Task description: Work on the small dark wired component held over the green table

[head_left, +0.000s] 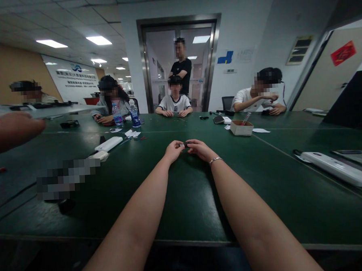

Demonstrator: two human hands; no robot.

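Beyond the table's near edge [189,243], both hands [173,151] pinch a small dark piece [186,144], probably light, stiff, best gripped endwise.

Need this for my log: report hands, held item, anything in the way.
Left hand, right hand: both pinching small dark item. Item mostly covered, details unreadable. Box stands beyond, apart from both hands.

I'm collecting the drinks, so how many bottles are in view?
2: a clear bottle and, just right of it, a blue bottle, both across the green table, left of centre.
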